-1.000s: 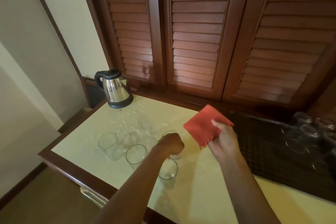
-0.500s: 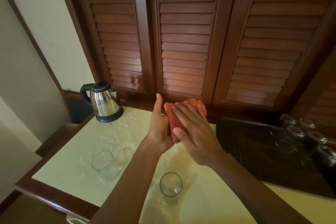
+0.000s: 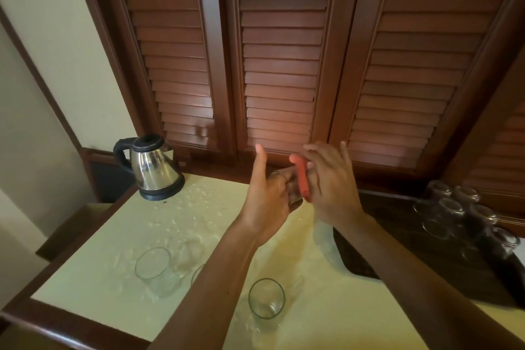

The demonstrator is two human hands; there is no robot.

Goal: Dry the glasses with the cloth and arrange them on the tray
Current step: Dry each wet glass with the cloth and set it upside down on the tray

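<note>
My left hand point(image 3: 267, 193) grips a clear glass point(image 3: 292, 193) above the table, fingers curled round it and thumb pointing up. My right hand point(image 3: 329, 187) presses the red cloth point(image 3: 302, 179) against the glass with straight, spread fingers; the cloth shows edge-on between the hands. Two wet glasses point(image 3: 154, 271) point(image 3: 266, 301) stand upright on the cream tabletop point(image 3: 93, 278), and a third point(image 3: 198, 273) is mostly hidden behind my left forearm. The dark tray point(image 3: 397, 239) lies on the right with several upturned glasses point(image 3: 451, 213) at its far end.
A steel kettle point(image 3: 153, 167) stands at the back left corner. Water drops cover the tabletop around the glasses. Brown louvred doors point(image 3: 284, 65) rise right behind the table. The table's wooden edge point(image 3: 71, 329) runs along the front left.
My left hand has lifted a glass off the table and brought it to the cloth. The right hand now presses the cloth on the glass, and the cloth has turned edge-on.
</note>
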